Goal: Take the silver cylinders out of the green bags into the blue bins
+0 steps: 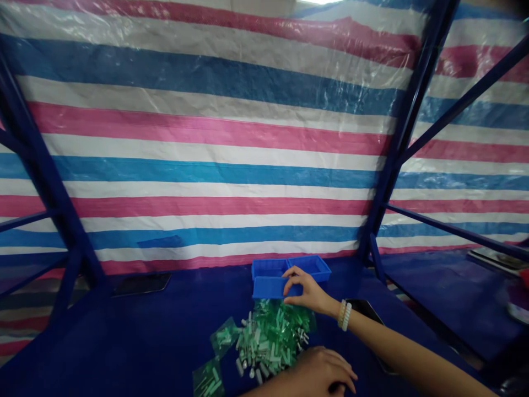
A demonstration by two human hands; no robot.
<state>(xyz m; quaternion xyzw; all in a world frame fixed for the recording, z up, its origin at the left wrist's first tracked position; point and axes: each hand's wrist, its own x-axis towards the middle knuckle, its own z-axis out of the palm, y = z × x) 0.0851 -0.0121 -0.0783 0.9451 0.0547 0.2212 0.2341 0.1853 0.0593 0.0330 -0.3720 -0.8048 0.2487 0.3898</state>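
My right hand (303,291), with pale beaded bracelets at its wrist, hovers at the front of the blue bins (270,288). Its thumb and fingers curve apart, and nothing shows between them. At the bottom edge, my left hand (322,370) has its fingers curled; what they hold, if anything, is hidden. It lies beside a heap of small pale tubular pieces (264,344), some with metallic-looking ends. Green-tinted clear plastic bags (285,320) lie over the back of the heap. Two small bags with pale pieces inside, one nearer bag (209,379) and one farther bag (225,336), rest to the left.
The dark blue tabletop (157,336) carries a dark flat device (141,284) at the back left and a phone-like dark slab (366,310) under my right forearm. Blue metal posts (388,165) frame the table. A striped plastic sheet (215,176) hangs behind.
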